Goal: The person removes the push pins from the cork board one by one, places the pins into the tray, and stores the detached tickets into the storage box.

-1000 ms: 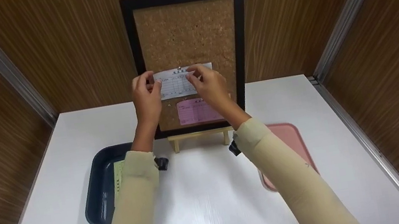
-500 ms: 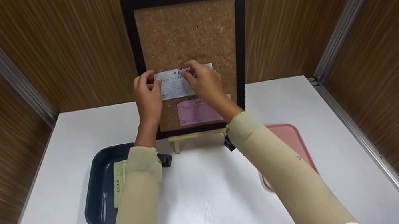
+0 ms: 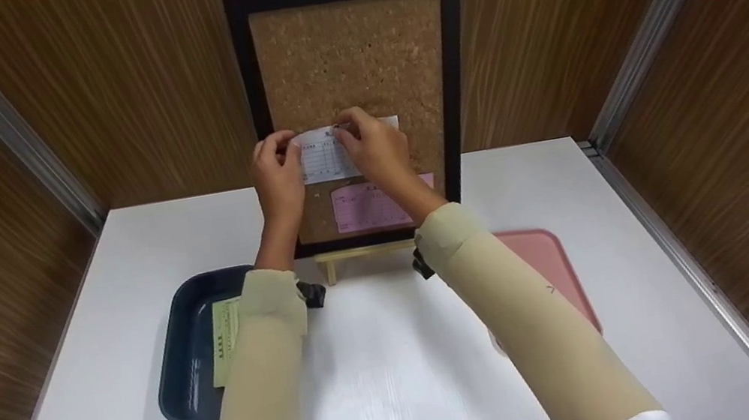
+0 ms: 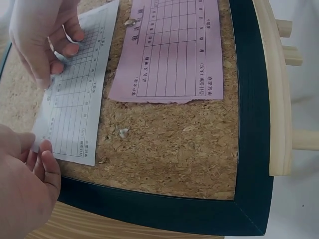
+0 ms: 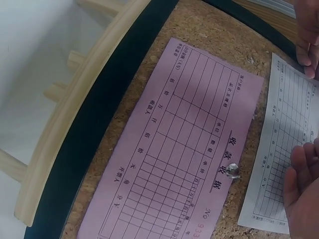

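A white receipt slip (image 3: 321,162) lies against the framed corkboard (image 3: 352,54). My left hand (image 3: 279,184) pinches its upper left corner, thumb in front. At the middle of the slip's top edge, my right hand (image 3: 381,152) has thumb and forefinger around a small shiny pushpin (image 3: 336,127), mostly covered by the fingers. Below, a pink receipt slip (image 5: 169,144) hangs on the cork under a clear pushpin (image 5: 233,171). The right hand hides part of the white slip in the head view.
The board leans on a small wooden easel (image 3: 331,270). A dark blue tray (image 3: 175,380) with a green slip (image 3: 223,342) stands at the left, partly under the left sleeve. A pink tray (image 3: 541,250) lies at the right, partly behind the right arm. Wood-grain walls enclose the table.
My right hand has moved left and slightly up, from the white slip's front to the pushpin at its top edge. The left hand has stayed at the corner.
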The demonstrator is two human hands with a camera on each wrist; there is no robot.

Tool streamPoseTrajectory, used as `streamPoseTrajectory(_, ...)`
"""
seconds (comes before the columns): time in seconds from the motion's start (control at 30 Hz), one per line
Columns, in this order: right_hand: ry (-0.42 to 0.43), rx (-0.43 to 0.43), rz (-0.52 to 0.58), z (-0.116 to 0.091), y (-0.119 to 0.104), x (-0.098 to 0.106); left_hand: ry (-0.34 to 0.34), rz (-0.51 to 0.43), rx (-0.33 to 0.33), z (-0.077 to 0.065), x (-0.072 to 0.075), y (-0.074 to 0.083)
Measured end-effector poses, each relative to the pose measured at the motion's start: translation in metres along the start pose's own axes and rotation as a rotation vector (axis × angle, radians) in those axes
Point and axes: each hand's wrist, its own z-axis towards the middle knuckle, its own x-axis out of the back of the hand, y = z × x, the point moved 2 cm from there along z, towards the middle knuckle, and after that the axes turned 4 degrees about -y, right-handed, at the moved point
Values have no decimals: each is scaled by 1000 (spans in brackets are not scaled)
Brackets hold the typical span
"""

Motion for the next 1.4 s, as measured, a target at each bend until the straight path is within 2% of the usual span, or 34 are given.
streamPoseTrajectory(0.5,-1,-25,11,4,-4,-1,33,-47,-13,2,1,-2)
streamPoseTrajectory(0.77,-10,-17,-35,5,-7,-2,29,-56,1,1,4,-1)
streamPoseTrajectory(1.07,-12,-26,-34,6,-6,-1,49,-59,-20,4,3,-1)
streamPoseTrajectory(1.4,-34,0,-12,3,-2,2,25,-64,-3,2,0,-2)
